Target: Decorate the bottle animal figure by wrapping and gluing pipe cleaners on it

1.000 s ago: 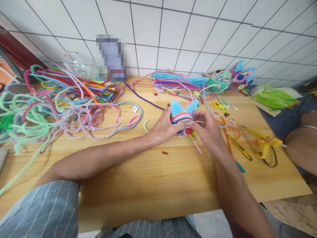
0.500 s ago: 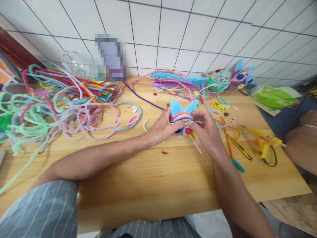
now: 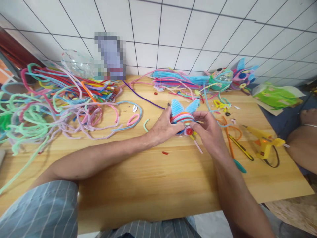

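Note:
A small pipe-cleaner figure (image 3: 183, 114) with two light-blue ears, a striped pink, blue and red body and a red round piece at its front rests on the wooden table (image 3: 153, 178). My left hand (image 3: 163, 127) grips its left side, thumb up against the body. My right hand (image 3: 209, 130) holds its right side, with fingertips pinched near the red piece. A thin pink stick pokes out below the figure toward me.
A big tangle of coloured pipe cleaners (image 3: 52, 99) covers the left of the table. More pipe cleaners and finished figures (image 3: 231, 77) lie at the back right. A yellow glue gun (image 3: 264, 143), a yellow-black tool (image 3: 241, 148) and another person's arm (image 3: 304, 145) are at the right.
Both hands stay on the figure. My right fingers have shifted slightly around the red piece; the view has drifted a little.

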Demonstrator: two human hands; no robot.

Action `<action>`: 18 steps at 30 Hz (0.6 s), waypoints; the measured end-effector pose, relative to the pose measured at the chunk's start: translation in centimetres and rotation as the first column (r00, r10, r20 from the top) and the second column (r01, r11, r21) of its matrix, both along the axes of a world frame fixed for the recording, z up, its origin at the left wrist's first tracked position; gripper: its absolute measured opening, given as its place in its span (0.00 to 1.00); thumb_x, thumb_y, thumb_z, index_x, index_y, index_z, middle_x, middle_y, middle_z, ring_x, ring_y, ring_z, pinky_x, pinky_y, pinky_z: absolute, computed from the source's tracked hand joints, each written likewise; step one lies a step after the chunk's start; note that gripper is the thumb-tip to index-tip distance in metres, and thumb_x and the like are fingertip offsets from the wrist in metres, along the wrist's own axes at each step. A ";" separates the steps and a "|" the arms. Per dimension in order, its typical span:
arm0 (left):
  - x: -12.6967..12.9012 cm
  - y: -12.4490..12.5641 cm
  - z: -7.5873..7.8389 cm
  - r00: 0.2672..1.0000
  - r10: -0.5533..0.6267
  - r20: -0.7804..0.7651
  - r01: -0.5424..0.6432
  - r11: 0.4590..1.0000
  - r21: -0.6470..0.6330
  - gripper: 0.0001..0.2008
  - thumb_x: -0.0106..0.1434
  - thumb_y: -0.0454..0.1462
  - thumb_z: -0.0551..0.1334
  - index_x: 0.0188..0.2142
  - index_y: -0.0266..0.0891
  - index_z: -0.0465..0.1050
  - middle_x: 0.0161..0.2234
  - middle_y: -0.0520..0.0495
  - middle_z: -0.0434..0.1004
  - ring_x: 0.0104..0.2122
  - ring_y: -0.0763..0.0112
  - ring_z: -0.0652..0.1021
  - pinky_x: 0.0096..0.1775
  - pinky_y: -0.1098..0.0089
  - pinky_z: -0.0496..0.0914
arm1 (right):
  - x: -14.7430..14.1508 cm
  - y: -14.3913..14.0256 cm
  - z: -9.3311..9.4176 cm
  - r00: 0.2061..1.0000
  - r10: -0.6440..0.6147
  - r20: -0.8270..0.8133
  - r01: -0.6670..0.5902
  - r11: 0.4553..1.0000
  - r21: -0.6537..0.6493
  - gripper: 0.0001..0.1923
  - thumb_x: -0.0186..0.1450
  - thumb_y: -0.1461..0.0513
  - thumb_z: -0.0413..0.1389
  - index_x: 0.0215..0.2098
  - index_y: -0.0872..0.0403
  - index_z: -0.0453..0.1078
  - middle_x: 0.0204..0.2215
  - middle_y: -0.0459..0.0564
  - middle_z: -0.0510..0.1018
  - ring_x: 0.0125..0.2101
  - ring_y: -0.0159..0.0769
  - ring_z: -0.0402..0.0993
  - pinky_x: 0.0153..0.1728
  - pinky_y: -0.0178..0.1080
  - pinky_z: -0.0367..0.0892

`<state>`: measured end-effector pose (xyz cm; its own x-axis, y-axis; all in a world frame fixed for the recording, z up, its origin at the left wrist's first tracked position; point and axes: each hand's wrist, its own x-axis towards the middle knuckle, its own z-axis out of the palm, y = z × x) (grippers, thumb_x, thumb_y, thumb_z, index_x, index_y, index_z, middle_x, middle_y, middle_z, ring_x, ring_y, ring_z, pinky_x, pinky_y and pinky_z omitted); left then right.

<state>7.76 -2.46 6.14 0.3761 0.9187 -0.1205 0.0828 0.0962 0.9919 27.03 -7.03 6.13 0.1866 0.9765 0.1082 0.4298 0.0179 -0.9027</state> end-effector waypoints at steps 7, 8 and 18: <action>0.0 0.0 -0.1 0.999 -0.017 0.030 0.016 1.000 0.007 0.21 0.61 0.39 0.71 0.51 0.39 0.70 0.47 0.46 0.81 0.46 0.60 0.80 0.52 0.59 0.78 | -0.5 0.0 0.1 1.000 -0.025 0.004 0.025 1.000 -0.006 0.14 0.62 0.54 0.63 0.46 0.46 0.72 0.46 0.51 0.82 0.48 0.47 0.80 0.50 0.52 0.74; 0.0 0.0 -0.1 0.999 -0.020 0.028 0.020 1.000 0.005 0.21 0.61 0.39 0.71 0.51 0.39 0.69 0.47 0.45 0.81 0.46 0.60 0.80 0.52 0.59 0.77 | -0.5 0.0 0.1 1.000 -0.024 0.004 0.024 1.000 -0.004 0.14 0.62 0.54 0.63 0.46 0.46 0.73 0.46 0.51 0.82 0.48 0.47 0.80 0.50 0.52 0.74; 0.0 0.1 -0.2 0.999 -0.017 0.040 0.017 1.000 -0.001 0.21 0.61 0.40 0.72 0.50 0.40 0.70 0.45 0.47 0.80 0.45 0.61 0.80 0.51 0.59 0.78 | -0.6 0.2 0.2 1.000 -0.006 0.003 0.006 1.000 0.012 0.13 0.62 0.54 0.63 0.44 0.46 0.73 0.44 0.49 0.83 0.47 0.45 0.80 0.49 0.49 0.75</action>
